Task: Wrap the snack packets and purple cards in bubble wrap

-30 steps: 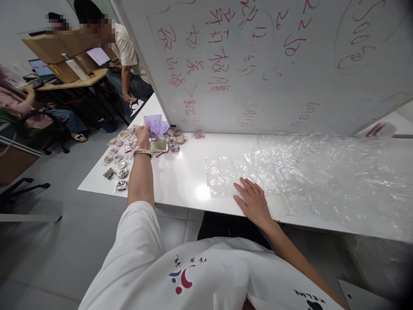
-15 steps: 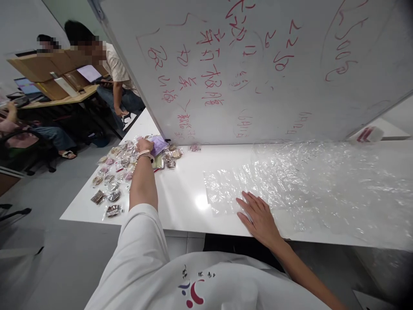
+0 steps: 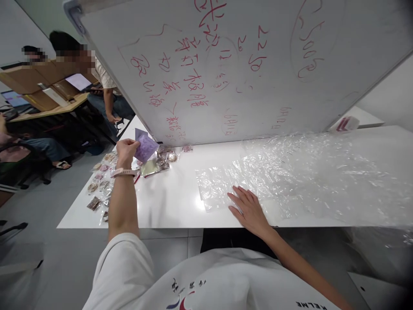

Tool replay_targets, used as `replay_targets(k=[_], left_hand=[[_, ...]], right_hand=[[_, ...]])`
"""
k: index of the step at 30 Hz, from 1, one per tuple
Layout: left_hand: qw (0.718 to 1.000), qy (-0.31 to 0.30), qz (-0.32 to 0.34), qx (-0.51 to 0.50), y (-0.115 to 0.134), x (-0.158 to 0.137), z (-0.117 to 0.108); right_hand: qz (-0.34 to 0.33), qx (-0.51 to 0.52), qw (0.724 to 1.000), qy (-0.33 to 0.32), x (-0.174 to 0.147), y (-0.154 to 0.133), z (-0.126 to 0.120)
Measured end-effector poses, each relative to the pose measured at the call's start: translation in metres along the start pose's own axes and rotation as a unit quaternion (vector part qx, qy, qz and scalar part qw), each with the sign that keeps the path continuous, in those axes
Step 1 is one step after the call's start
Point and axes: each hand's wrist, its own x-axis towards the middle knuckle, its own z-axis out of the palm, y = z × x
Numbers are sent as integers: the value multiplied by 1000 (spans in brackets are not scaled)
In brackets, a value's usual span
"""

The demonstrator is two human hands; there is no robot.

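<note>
My left hand (image 3: 126, 150) pinches the corner of a flat purple packet (image 3: 146, 146) and holds it raised above the left part of the white table (image 3: 167, 202). Below and around it lie many small clear-wrapped packets (image 3: 102, 186) with brown, pink and tan contents. A flat greenish packet (image 3: 150, 167) rests close by, just under the purple one. My right hand (image 3: 247, 206) lies with fingers spread on the near edge of a clear plastic film sheet (image 3: 290, 172), which looks crinkled and covers the table's right side.
A whiteboard (image 3: 206, 77) with red handwriting stands along the table's back edge. A person (image 3: 106, 86) sits beyond it at the left, near a desk with cardboard boxes (image 3: 29, 86). Another seated person (image 3: 19, 150) is at the far left.
My left hand has lifted the purple packet off the pile of small packets. My right hand stays on the film. The view has shifted slightly.
</note>
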Motion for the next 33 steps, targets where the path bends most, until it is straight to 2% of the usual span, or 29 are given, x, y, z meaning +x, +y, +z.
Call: replay_targets(k=[2, 4, 5, 7, 9, 10, 13, 16, 18, 21, 24, 27, 30, 33], left_hand=[[996, -27, 37, -77, 20, -35, -14], [973, -127, 76, -176, 38, -84, -16], [958, -185, 76, -206, 45, -113, -9], [921, -301, 44, -241, 54, -171, 21], [880, -407, 10, -246, 53, -223, 66], [874, -423, 1, -239, 50, -245, 91], [920, -356, 4, -165, 37, -285, 151], [944, -304, 24, -128, 25, -294, 175], [940, -309, 20, -143, 19, -290, 176], [918, -330, -32, -219, 15, -281, 167], [871, -353, -104, -326, 18, -277, 153], [805, -374, -156, -433, 22, -282, 138], [739, -380, -204, -518, 22, -294, 129], [690, -374, -279, -554, 15, -310, 129]], right_hand=[[3, 6, 1000, -1, 0, -1, -1], [7, 10, 1000, -2, 0, -1, -1], [7, 11, 1000, -2, 0, -1, 0], [7, 13, 1000, 1, 0, -2, 0], [6, 15, 1000, 5, 1, -2, 1], [7, 15, 1000, 6, 1, -2, 1], [12, 19, 1000, 6, 3, -3, -1], [15, 29, 999, 0, 5, -3, -6], [17, 33, 999, -4, 5, -4, -8], [22, 36, 999, -15, 3, -5, -10], [27, 27, 999, -35, 2, -5, -8], [13, 6, 997, -78, 15, 0, -5], [-9, -6, 993, -118, 50, 9, -2], [5, -9, 992, -129, 88, 20, -6]])
